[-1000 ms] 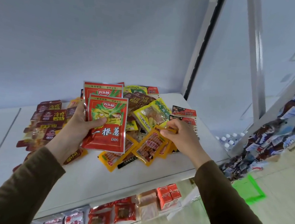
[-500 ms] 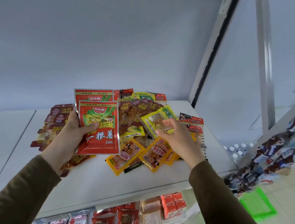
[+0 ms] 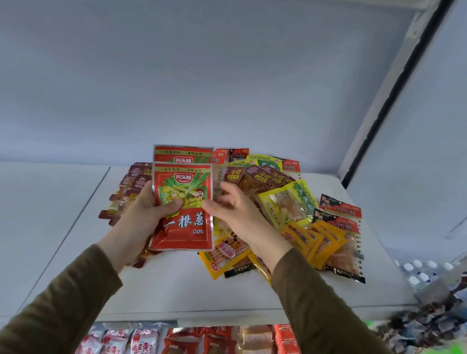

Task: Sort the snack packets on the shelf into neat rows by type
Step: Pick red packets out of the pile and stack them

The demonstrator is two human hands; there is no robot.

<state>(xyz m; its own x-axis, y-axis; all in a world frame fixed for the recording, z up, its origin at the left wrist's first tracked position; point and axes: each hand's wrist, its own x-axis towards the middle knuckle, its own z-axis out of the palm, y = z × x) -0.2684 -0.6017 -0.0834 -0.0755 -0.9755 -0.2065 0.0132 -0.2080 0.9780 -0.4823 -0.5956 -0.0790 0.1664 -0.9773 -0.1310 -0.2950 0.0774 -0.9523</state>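
While the left hand [image 3: 144,211] has its grip clamped on two red packets [image 3: 184,209] just above the shelf [image 3: 81,220], the right hand [image 3: 232,213] comes beside them with loose fingers, holding nothing; the mixed pile [image 3: 294,210] lies on the shelf behind. I think it is best to square the red ones up, edges together; then lay them flat in their own row, away from the pile.

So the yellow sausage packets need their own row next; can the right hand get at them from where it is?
Probably yes: the right hand holds nothing, and the yellow sausage packets lie uncovered on the shelf just beside it.
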